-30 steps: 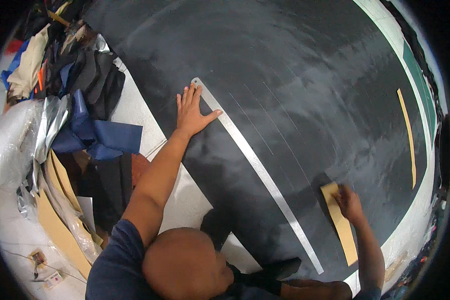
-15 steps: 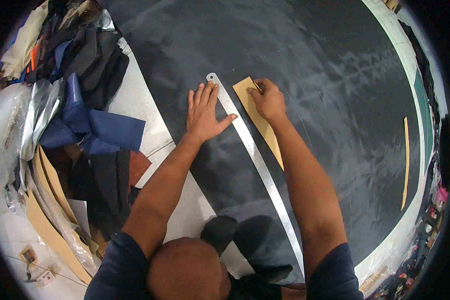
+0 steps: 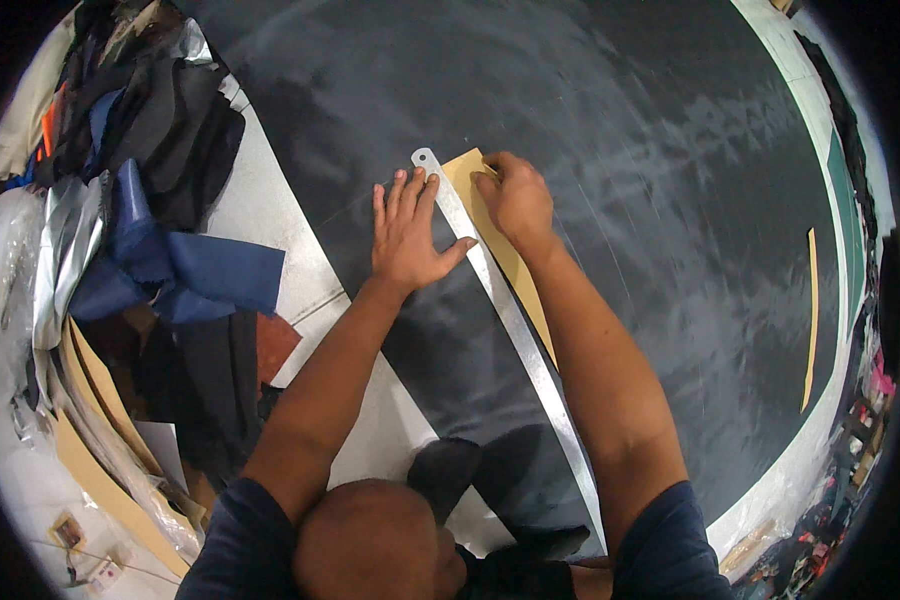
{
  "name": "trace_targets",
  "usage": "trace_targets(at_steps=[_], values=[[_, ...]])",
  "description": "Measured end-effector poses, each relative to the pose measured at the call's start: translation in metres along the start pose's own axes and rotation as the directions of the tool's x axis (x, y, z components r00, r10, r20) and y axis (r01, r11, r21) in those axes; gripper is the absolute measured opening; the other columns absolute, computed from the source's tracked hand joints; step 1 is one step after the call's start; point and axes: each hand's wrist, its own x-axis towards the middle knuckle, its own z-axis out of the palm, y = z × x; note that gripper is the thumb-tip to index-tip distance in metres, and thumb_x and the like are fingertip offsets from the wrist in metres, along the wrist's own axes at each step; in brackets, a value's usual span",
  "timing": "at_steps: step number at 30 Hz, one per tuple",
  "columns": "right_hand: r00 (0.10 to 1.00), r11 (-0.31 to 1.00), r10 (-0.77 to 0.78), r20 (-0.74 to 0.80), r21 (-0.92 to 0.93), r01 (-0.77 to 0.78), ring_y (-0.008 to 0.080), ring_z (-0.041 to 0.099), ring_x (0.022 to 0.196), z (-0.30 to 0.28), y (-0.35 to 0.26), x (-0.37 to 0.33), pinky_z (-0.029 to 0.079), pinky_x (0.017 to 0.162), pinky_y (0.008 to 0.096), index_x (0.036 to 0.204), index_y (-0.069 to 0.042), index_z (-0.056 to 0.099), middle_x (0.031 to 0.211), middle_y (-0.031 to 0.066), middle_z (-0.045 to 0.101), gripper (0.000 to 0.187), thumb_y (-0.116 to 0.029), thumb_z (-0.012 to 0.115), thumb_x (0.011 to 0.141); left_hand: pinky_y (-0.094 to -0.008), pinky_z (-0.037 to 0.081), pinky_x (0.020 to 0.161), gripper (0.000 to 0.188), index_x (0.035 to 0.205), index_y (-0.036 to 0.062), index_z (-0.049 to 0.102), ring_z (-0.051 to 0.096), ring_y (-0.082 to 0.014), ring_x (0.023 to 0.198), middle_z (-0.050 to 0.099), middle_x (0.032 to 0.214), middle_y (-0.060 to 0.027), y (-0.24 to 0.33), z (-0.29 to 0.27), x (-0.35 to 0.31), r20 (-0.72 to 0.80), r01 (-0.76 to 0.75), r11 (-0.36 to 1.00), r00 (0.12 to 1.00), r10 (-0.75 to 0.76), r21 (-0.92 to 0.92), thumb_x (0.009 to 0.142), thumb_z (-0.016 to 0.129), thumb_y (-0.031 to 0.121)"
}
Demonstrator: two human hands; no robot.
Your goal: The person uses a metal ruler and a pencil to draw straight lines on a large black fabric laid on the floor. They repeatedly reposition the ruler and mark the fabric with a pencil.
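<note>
A long metal ruler (image 3: 515, 322) with a hole in its rounded far end lies slantwise across a black sheet of material (image 3: 660, 250). My left hand (image 3: 407, 235) is flat with fingers spread, its fingertips and thumb pressing along the ruler's far left edge. Along the ruler's right side runs a tan strip, like cardboard (image 3: 500, 240), narrowing toward me. My right hand (image 3: 518, 203) is closed in a pinch on the strip's far right edge; the fingertips are partly hidden. The strip's near part disappears beside my right forearm.
At left lie a blue folded piece (image 3: 225, 265), black scraps (image 3: 185, 135), clear plastic wrap (image 3: 10, 270) and long tan strips (image 3: 105, 480). A thin tan strip (image 3: 810, 320) rests on the black sheet at right. Pale floor (image 3: 280, 200) borders the sheet.
My right hand has moved left with the tan strip, bringing it up against the ruler. My left hand stays on the ruler, which has hardly shifted.
</note>
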Motion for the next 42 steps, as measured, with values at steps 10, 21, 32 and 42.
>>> trace_targets(at_steps=[10, 21, 32, 42], values=[[0.996, 0.995, -0.061, -0.057, -0.088, 0.056, 0.0344, 0.07, 0.089, -0.002, -0.007, -0.011, 0.056, 0.079, 0.0455, 0.109, -0.009, 0.074, 0.103, 0.0136, 0.069, 0.028, -0.026, 0.068, 0.087, -0.0576, 0.012, 0.122, 0.077, 0.145, -0.0007, 0.045, 0.028, -0.0405, 0.147, 0.04, 0.152, -0.0225, -0.003, 0.002, -0.003, -0.082, -0.029, 0.994, 0.996, 0.02, -0.109, 0.085, 0.072, 0.04], [0.995, 0.988, -0.088, -0.037, -0.127, 0.083, 0.032, 0.069, 0.088, -0.001, -0.008, -0.013, 0.056, 0.076, 0.0444, 0.103, -0.009, 0.073, 0.099, 0.0122, 0.066, 0.024, -0.026, 0.065, 0.089, -0.0576, 0.014, 0.122, 0.071, 0.145, -0.0002, 0.046, 0.03, -0.0404, 0.147, 0.041, 0.151, -0.0225, -0.005, 0.008, -0.003, -0.109, -0.026, 0.992, 0.994, 0.013, -0.12, 0.088, 0.069, 0.033], [0.997, 0.991, -0.07, -0.015, -0.117, 0.068, 0.0312, 0.07, 0.088, 0.001, -0.008, -0.012, 0.057, 0.077, 0.0433, 0.107, -0.009, 0.074, 0.1, 0.0114, 0.067, 0.027, -0.026, 0.064, 0.088, -0.0596, 0.016, 0.12, 0.069, 0.143, -0.0006, 0.048, 0.031, -0.0413, 0.146, 0.043, 0.15, -0.0224, -0.007, 0.009, -0.005, -0.126, -0.047, 0.996, 0.991, 0.038, -0.075, 0.086, 0.07, 0.032], [1.0, 0.996, -0.01, 0.014, -0.091, 0.011, 0.0328, 0.068, 0.098, -0.012, 0.006, -0.021, 0.055, 0.086, 0.0443, 0.114, -0.009, 0.071, 0.109, 0.012, 0.068, 0.03, -0.029, 0.066, 0.091, -0.0643, 0.017, 0.117, 0.067, 0.141, -0.0018, 0.047, 0.032, -0.0469, 0.142, 0.04, 0.15, -0.0257, -0.001, 0.009, 0.001, -0.107, -0.096, 0.992, 0.99, 0.088, -0.077, 0.087, 0.07, 0.029]])
